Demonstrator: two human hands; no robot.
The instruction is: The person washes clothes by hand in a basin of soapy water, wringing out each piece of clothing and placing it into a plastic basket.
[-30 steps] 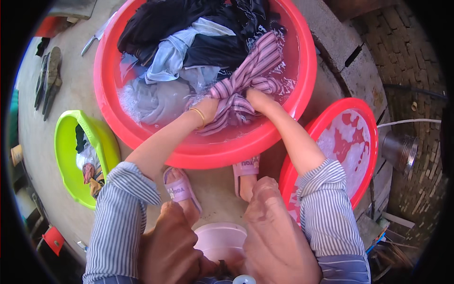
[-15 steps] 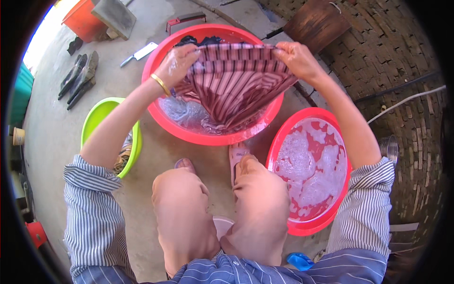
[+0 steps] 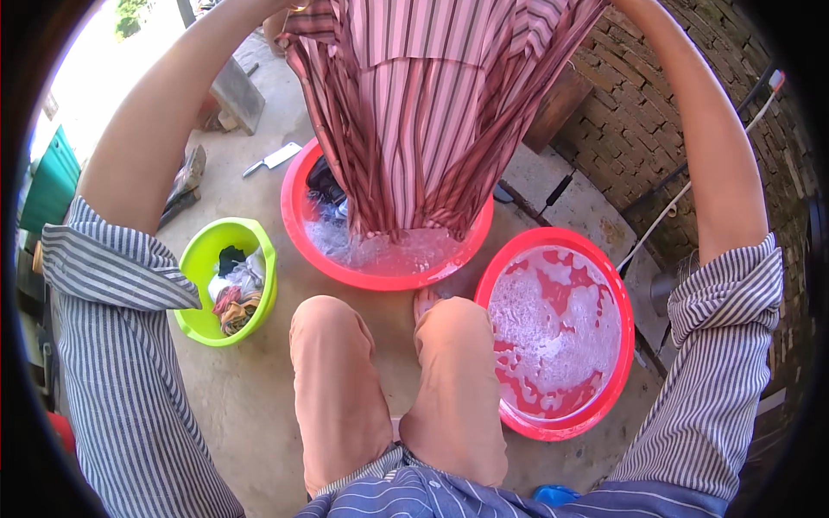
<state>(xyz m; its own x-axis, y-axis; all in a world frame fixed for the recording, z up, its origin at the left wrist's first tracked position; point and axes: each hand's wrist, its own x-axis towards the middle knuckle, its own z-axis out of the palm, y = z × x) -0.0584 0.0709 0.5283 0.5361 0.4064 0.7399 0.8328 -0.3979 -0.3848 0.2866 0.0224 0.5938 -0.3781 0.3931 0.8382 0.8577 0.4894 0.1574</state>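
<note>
A wet pink garment with dark stripes [image 3: 419, 95], looking like a shirt, hangs stretched from the top edge of the view. Its bunched lower end reaches the soapy water of a red basin [image 3: 389, 281]. My left hand [image 3: 276, 33] is mostly cut off at the upper edge, by the garment's left side. Up at its right top corner, my right forearm [image 3: 717, 147] reaches out of the picture, with the fingers outside it. The garment hangs taut between my raised arms, so both hands grip it. Dark cloth [image 3: 324, 183] lies in the basin's left part.
A second red basin [image 3: 626, 345] with foamy water stands at the right. On the left, a lime-green basin [image 3: 188, 324] holds several crumpled cloths. A cleaver [image 3: 281, 155] lies on the concrete floor beyond it. A brick wall [image 3: 691, 112] with a pale hose [image 3: 665, 216] runs along the right.
Both arms have risen, lifting the garment from over the basin up past the top edge. It has unfolded and now hangs lengthwise. The view has shifted too.
</note>
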